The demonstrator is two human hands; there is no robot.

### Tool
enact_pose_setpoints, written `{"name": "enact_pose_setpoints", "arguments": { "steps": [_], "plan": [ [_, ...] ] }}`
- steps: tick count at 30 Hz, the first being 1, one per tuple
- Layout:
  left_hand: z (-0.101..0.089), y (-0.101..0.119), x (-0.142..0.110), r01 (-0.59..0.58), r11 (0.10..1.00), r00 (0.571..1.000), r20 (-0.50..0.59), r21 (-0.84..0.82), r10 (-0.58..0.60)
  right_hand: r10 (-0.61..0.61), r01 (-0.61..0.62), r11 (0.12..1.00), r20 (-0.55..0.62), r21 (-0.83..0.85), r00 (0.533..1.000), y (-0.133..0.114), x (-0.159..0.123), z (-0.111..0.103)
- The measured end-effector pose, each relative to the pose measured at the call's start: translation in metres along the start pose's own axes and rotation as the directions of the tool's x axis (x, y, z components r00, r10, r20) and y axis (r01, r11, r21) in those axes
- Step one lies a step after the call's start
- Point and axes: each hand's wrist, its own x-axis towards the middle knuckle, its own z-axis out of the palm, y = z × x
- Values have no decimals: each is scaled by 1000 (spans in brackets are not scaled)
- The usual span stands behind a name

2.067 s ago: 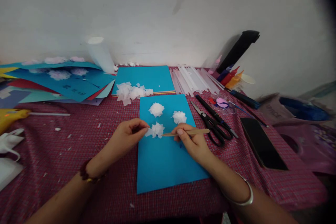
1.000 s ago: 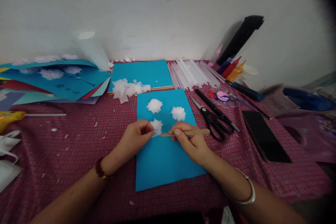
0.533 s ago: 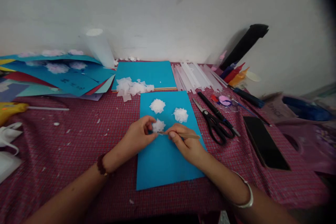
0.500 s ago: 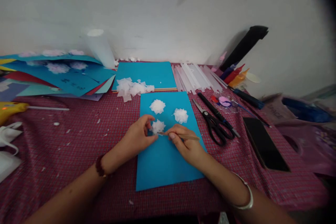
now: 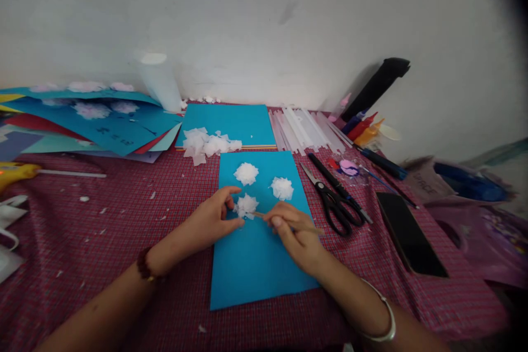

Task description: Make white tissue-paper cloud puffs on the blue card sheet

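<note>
A blue sheet of paper (image 5: 243, 269) lies in front of me with three white tissue-paper flowers on it. The lowest flower (image 5: 246, 205) sits between my hands. My left hand (image 5: 214, 214) curves around its left side, thumb and fingers apart, with nothing visible in the grasp; whether the fingertips touch the petals is hard to tell. In my right hand (image 5: 295, 234) is a thin wooden stick (image 5: 303, 226), its tip at the flower's lower right edge. The other two flowers are a top one (image 5: 246, 174) and a right one (image 5: 282, 188).
Torn white tissue pieces (image 5: 208, 144) rest against a blue paper stack (image 5: 231, 120). Scissors (image 5: 334, 203), a black-handled cutter (image 5: 330, 173) and a phone (image 5: 410, 234) lie to the right. Translucent glue sticks (image 5: 303, 127) are behind. A yellow glue gun (image 5: 18, 173) is at left.
The view has shifted slightly. My right hand has drawn a little to the right with the stick, whose tip stays at the flower. My left hand remains beside the flower.
</note>
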Motion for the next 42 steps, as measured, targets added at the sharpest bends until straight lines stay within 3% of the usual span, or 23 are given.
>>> {"name": "enact_pose_setpoints", "arguments": {
  "steps": [3, 8, 10, 12, 14, 17, 20, 26, 30, 33, 36, 39, 42],
  "plan": [
    [-5, 6, 5, 47, 975, 999, 12, -217, -46, 259, -220, 926, -90, 307, 962, 7, 1, 0],
    [-24, 10, 3, 189, 845, 975, -7, -501, -222, 405, -379, 810, 42, 447, 914, 12, 4, 3],
    [-43, 3, 3, 179, 882, 966, -90, -436, -241, 438, -423, 776, 84, 468, 895, 13, 5, 4],
    [-69, -4, 5, 132, 967, 950, -251, -220, -186, 451, -445, 751, 112, 488, 885, 13, 7, 5],
    [-96, -9, 11, 96, 995, 912, -400, 6, -86, 458, -456, 737, 128, 499, 880, 12, 9, 5],
    [-126, -11, 30, 105, 985, 892, -451, 139, -32, 488, -491, 720, 144, 491, 861, 10, 11, 4],
    [-139, -11, 62, 106, 968, 887, -462, 228, 12, 518, -523, 710, 154, 472, 841, 9, 12, 4],
    [-130, -8, 124, 60, 945, 847, -518, 321, 122, 533, -546, 691, 176, 474, 828, 11, 12, 6],
    [-129, -2, 137, 53, 977, 818, -570, 207, 76, 523, -535, 692, 174, 485, 835, 11, 12, 7],
    [-136, 9, 121, 20, 999, 823, -568, 33, 2, 513, -517, 698, 159, 496, 844, 12, 12, 7],
    [-132, 23, 85, -10, 982, 880, -469, -187, -80, 509, -504, 713, 133, 488, 850, 13, 13, 4],
    [-112, 32, 48, 13, 924, 941, -307, -383, -140, 490, -470, 740, 92, 482, 867, 13, 13, -1],
    [-85, 26, 25, 82, 839, 980, -109, -538, -166, 462, -441, 769, 75, 462, 884, 11, 12, -5]
  ]
}}
